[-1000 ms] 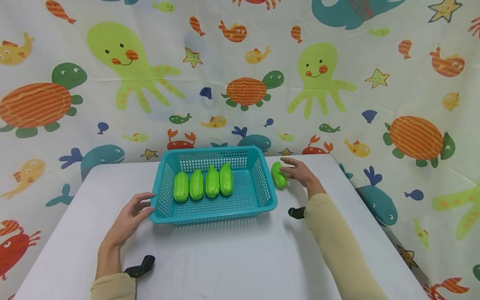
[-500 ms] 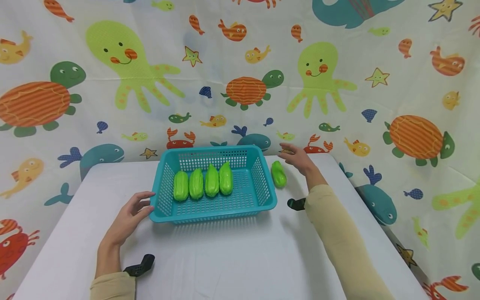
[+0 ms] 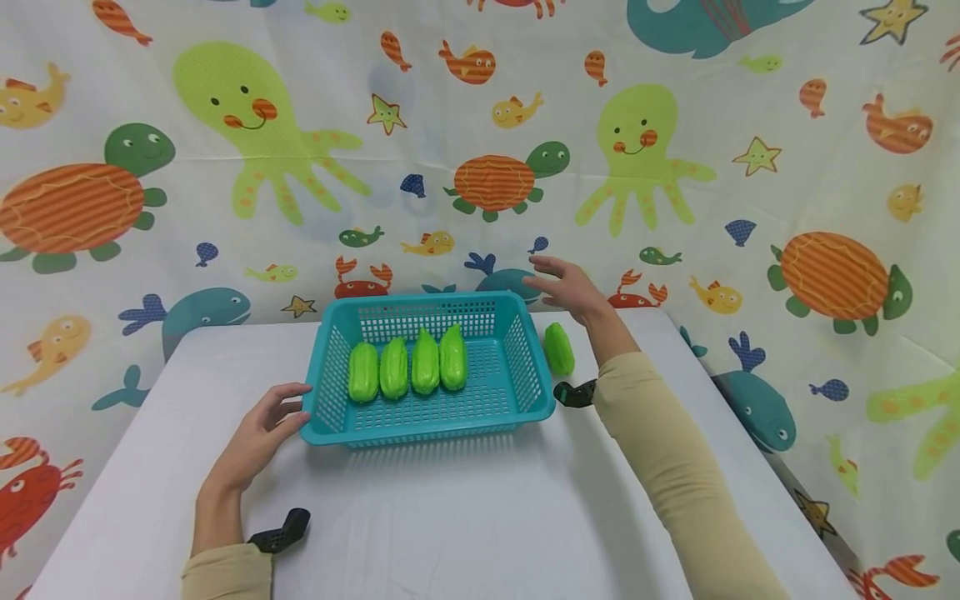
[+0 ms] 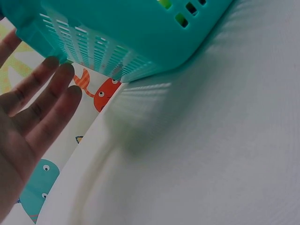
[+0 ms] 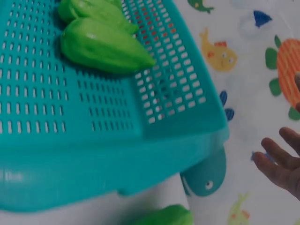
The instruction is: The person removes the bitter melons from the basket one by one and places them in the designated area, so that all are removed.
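Note:
A turquoise plastic basket [image 3: 442, 433] stands on the white table, with slotted sides and bottom. In its left half several glossy green gourd-like vegetables [image 3: 425, 365] lie side by side in a row. One more green vegetable [image 3: 559, 348] rests on the table just outside the basket's right end. My left hand [image 3: 258, 437] is at the basket's left end, its fingertips against or very near the rim; the left wrist view shows those fingers [image 4: 51, 112] extended. Raised beyond the loose vegetable, my right hand [image 3: 573, 290] holds nothing, its fingers [image 5: 276, 161] spread and loosely bent.
The white table [image 3: 450, 517] ends at a hanging cloth [image 3: 420, 92] printed with sea animals, which closes off the back and right. A black wrist device [image 3: 281, 532] sits at my left wrist, another black device [image 3: 576, 393] at my right.
My right hand has risen away from the loose green vegetable, moving up and then leftward towards the basket's back right corner. The left hand, basket and vegetables look unmoved.

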{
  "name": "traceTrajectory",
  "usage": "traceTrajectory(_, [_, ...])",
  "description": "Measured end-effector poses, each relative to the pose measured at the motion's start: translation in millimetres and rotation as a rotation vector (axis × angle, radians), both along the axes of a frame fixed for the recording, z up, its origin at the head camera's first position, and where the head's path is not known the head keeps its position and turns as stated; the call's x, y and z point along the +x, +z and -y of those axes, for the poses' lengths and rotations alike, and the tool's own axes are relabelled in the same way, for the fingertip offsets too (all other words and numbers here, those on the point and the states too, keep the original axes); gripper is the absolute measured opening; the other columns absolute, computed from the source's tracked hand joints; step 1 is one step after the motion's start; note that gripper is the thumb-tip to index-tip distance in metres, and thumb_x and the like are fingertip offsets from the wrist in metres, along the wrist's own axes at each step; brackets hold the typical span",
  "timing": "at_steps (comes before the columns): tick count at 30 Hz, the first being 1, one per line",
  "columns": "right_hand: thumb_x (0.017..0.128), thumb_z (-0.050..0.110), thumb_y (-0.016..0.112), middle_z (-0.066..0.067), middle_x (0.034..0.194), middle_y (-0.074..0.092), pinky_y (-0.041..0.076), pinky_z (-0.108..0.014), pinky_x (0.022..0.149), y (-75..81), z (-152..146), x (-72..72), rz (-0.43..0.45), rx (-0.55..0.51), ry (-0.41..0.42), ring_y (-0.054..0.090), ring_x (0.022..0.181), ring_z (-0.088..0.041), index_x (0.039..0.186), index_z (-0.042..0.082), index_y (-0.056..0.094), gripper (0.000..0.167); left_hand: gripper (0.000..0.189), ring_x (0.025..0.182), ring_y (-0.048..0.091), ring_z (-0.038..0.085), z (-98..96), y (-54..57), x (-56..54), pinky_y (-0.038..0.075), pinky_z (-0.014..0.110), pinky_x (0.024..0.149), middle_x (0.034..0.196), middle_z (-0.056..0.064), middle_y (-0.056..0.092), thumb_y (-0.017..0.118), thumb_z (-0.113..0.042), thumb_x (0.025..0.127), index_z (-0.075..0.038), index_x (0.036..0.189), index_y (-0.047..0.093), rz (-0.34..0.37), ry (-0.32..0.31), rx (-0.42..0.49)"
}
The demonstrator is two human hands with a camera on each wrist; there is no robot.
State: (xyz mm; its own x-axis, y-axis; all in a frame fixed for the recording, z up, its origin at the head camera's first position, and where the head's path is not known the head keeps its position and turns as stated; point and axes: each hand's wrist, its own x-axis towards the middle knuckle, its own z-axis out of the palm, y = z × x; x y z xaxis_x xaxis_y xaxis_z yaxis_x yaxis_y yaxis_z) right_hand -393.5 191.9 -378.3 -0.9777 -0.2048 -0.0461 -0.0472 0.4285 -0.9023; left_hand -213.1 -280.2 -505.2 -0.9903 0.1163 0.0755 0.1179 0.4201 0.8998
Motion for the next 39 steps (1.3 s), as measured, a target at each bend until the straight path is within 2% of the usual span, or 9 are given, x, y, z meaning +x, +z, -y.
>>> traceTrajectory(8, [0.093, 0.034, 0.067, -0.01, 0.153, 0.037, 0.043, -0.052, 0.104, 13.7, 22, 2.8, -0.017, -0.005, 0.02, 0.046, 0.133, -0.031, 0.147, 0.019, 0.044, 0.061, 0.051, 0.131, 0.038, 0.048, 1.7, -0.6, -0.4, 0.039, 0.067, 0.098, 0.15, 0.019, 0.035, 0.056, -0.03, 0.1, -0.01, 0.144, 0.039, 0.005, -0.004, 0.003])
traceTrajectory(17, [0.093, 0.035, 0.068, -0.008, 0.152, 0.039, 0.046, -0.051, 0.102, 15.0, 42, 2.8, -0.007, -0.017, 0.031, 0.045, 0.133, -0.03, 0.146, 0.022, 0.046, 0.059, 0.052, 0.132, 0.037, 0.049, 2.0, -0.1, -0.4, 0.039, 0.067, 0.098, 0.15, 0.019, 0.034, 0.056, -0.029, 0.1, -0.009, 0.145, 0.038, 0.006, -0.011, 0.012])
traceTrajectory(27, [0.093, 0.031, 0.068, -0.009, 0.151, 0.04, 0.043, -0.051, 0.104, 6.1, 60, 0.8, 0.052, -0.101, 0.077, 0.045, 0.133, -0.027, 0.146, 0.02, 0.047, 0.057, 0.051, 0.131, 0.038, 0.049, 1.0, -2.8, 0.7, 0.04, 0.067, 0.097, 0.148, 0.02, 0.035, 0.055, -0.033, 0.1, -0.009, 0.143, 0.04, -0.004, -0.005, -0.01])
traceTrajectory(33, [0.093, 0.029, 0.068, -0.008, 0.148, 0.044, 0.046, -0.05, 0.102, -1.5, 71, -0.5, 0.08, -0.128, 0.093, 0.05, 0.128, -0.027, 0.144, 0.018, 0.049, 0.055, 0.052, 0.131, 0.038, 0.048, 0.8, -3.8, 0.3, 0.04, 0.067, 0.097, 0.148, 0.02, 0.036, 0.055, -0.033, 0.1, -0.008, 0.143, 0.04, -0.005, -0.007, -0.005])
traceTrajectory(39, [0.093, 0.031, 0.068, -0.008, 0.147, 0.045, 0.044, -0.053, 0.103, -8.1, 78, 0.2, 0.099, -0.12, 0.099, 0.046, 0.132, -0.03, 0.142, 0.019, 0.052, 0.053, 0.052, 0.132, 0.037, 0.049, 0.6, -2.2, 0.3, 0.038, 0.068, 0.098, 0.149, 0.02, 0.034, 0.056, -0.034, 0.1, -0.009, 0.143, 0.039, 0.007, -0.005, -0.007])
